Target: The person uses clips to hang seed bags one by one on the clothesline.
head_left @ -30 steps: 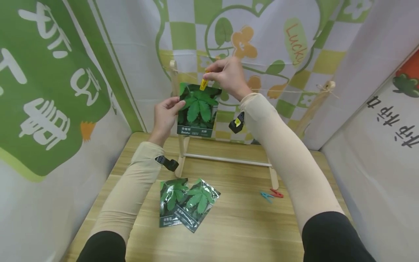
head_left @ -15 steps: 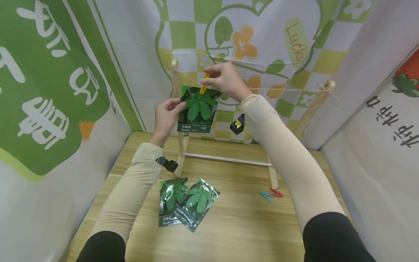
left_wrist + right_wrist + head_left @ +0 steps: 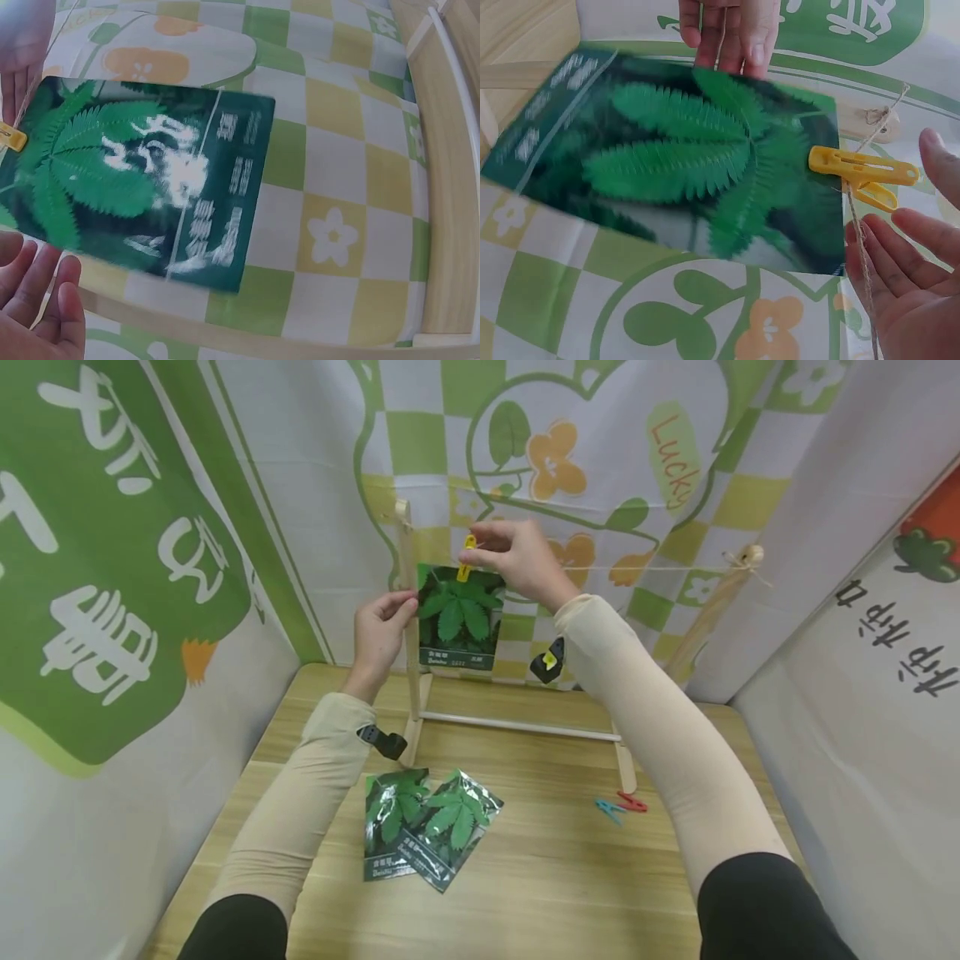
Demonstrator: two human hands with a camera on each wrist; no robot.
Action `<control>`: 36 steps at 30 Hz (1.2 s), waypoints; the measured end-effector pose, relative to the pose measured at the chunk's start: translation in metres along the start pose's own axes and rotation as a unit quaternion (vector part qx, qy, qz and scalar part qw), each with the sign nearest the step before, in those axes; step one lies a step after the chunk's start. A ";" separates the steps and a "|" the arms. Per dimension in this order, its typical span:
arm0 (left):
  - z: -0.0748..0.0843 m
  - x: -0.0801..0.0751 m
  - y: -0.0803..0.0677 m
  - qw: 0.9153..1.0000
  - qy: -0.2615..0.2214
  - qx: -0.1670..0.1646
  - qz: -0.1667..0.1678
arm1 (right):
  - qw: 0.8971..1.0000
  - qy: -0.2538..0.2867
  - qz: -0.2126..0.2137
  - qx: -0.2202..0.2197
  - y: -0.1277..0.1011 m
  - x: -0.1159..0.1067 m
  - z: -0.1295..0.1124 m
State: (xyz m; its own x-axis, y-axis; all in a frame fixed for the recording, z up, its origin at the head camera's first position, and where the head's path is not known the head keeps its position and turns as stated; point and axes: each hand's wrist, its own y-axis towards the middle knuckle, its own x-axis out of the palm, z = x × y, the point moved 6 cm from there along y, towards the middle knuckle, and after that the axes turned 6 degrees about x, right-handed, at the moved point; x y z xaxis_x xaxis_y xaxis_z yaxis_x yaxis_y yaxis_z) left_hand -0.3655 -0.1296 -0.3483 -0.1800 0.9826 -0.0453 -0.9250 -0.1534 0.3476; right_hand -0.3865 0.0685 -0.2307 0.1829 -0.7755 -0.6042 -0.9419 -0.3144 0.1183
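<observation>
A glossy seed packet with a green leaf picture hangs from the string near the left post. A yellow clothespin bites its top edge together with the string. My right hand is beside the clothespin; in the right wrist view its thumb and fingers stand apart around the clip's handles, off them. My left hand is at the packet's left edge, fingers loosely bent and off it. Two more seed packets, one partly under the other, lie on the table.
The string runs between the left post and right post of a wooden stand, with a pale crossbar low down. A blue clothespin and a red clothespin lie by its right foot. Printed curtains surround the table.
The seed packet has come down slightly and now hangs from the string by the yellow clothespin. My left hand has let go of its edge; the right hand has lowered and released the clip.
</observation>
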 end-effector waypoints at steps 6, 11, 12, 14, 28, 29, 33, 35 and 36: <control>0.002 -0.001 -0.002 1.000 -0.010 -0.002 0.001 | 1.000 0.009 0.019 -0.021 -0.006 -0.001 0.004; 0.009 -0.001 -0.006 1.000 -0.003 0.016 -0.014 | 0.999 -0.001 0.030 -0.025 -0.013 -0.004 0.005; 0.010 0.000 -0.007 1.000 -0.001 0.020 -0.018 | 0.999 -0.003 0.031 -0.026 -0.014 -0.005 0.004; 0.013 0.000 -0.008 0.999 -0.003 0.027 -0.025 | 0.999 -0.010 0.033 -0.033 -0.018 -0.006 0.003; 0.020 -0.006 -0.018 0.999 -0.010 0.047 -0.026 | 0.994 0.018 0.046 -0.100 -0.040 -0.009 0.003; 0.020 -0.007 -0.019 0.999 -0.008 0.045 -0.026 | 0.993 0.022 0.047 -0.103 -0.042 -0.009 0.004; 0.019 -0.009 -0.022 0.999 -0.006 0.036 -0.028 | 0.992 0.024 0.049 -0.110 -0.052 -0.010 0.006; 0.020 -0.010 -0.025 0.999 -0.005 0.036 -0.030 | 0.992 0.022 0.053 -0.114 -0.058 -0.010 0.008; 0.020 -0.011 -0.026 0.999 -0.005 0.036 -0.031 | 0.991 0.022 0.054 -0.118 -0.060 -0.010 0.008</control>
State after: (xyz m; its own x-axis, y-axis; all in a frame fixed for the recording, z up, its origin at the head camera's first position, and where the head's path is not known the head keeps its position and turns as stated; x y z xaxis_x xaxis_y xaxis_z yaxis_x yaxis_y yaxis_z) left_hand -0.3325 -0.1340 -0.3380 -0.1186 0.9912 -0.0594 -0.9076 -0.0840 0.4114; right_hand -0.3341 0.0998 -0.2385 0.1008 -0.8333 -0.5436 -0.8653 -0.3431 0.3655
